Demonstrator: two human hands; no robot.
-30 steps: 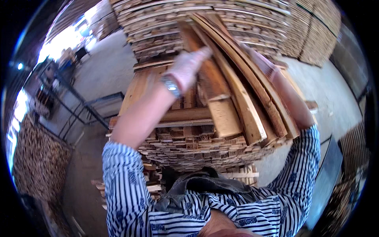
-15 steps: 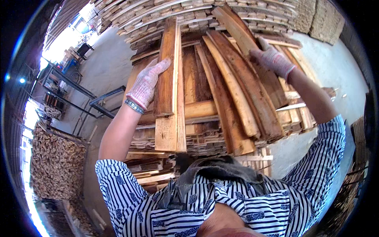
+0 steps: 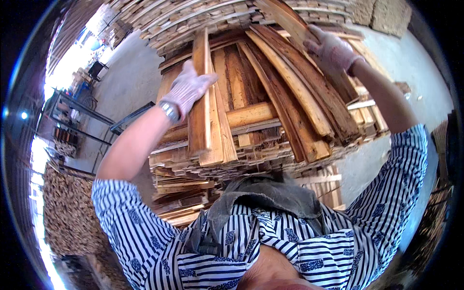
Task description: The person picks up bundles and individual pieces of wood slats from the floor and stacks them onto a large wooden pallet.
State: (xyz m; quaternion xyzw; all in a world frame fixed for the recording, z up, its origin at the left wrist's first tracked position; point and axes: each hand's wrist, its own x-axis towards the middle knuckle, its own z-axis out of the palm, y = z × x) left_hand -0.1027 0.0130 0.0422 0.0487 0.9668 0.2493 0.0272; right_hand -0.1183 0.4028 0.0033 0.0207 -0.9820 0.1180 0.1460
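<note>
My left hand [image 3: 189,91], in a pale knitted glove, is closed on a brown wooden plank [image 3: 198,128], with the thumb lying across its face. Under that plank lies a lighter board [image 3: 223,137], angled a little to the right. My right hand [image 3: 333,50], gloved too, grips the edge of a long rough board [image 3: 285,21] at the far right of the stack; its fingertips are partly hidden. Between my hands several bark-edged boards [image 3: 290,92] lie slanted side by side. Beneath them a crosspiece [image 3: 249,115] runs across the stack.
A wall of stacked timber [image 3: 193,17] stands beyond the work stack. To the left are a dark metal frame [image 3: 87,108] and a big pile of cut wood [image 3: 70,208]. More loose boards [image 3: 181,193] lie low, close to my body. Concrete floor [image 3: 118,72] shows on the left.
My left hand has turned and shifted over its plank, which has tilted and come apart from the lighter board below. My right hand has moved slightly up with its board.
</note>
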